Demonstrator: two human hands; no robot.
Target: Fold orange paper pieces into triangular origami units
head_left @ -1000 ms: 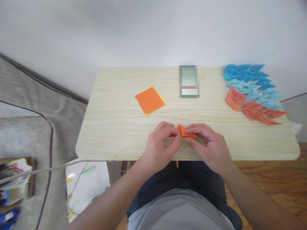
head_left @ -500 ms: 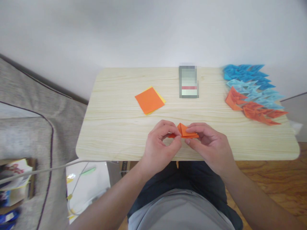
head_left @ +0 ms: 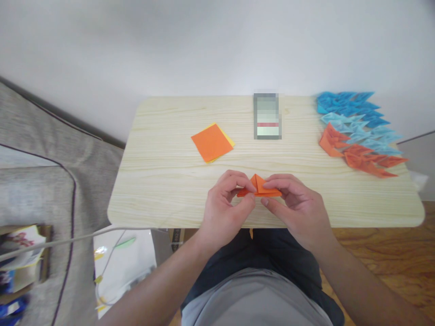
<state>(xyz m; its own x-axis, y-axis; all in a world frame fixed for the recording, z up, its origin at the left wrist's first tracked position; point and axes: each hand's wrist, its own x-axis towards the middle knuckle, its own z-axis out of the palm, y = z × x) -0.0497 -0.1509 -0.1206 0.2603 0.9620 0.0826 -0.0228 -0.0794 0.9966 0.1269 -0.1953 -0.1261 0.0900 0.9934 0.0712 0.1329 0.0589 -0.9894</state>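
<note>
A small folded orange paper piece (head_left: 258,186) sits just above the near edge of the light wooden table (head_left: 163,181). My left hand (head_left: 224,210) pinches its left end between thumb and curled fingers. My right hand (head_left: 299,210) pinches its right end, fingers bent over the top. Both hands meet over the paper near the table's front middle.
An orange sheet on a yellow one (head_left: 212,142) lies left of centre. A phone (head_left: 267,116) rests at the back middle. Several blue and orange folded paper pieces (head_left: 356,131) are laid out at the right back. A grey sofa (head_left: 37,181) stands to the left.
The left end of the folded paper has come a little more into view under my left fingers. Both hands have barely shifted.
</note>
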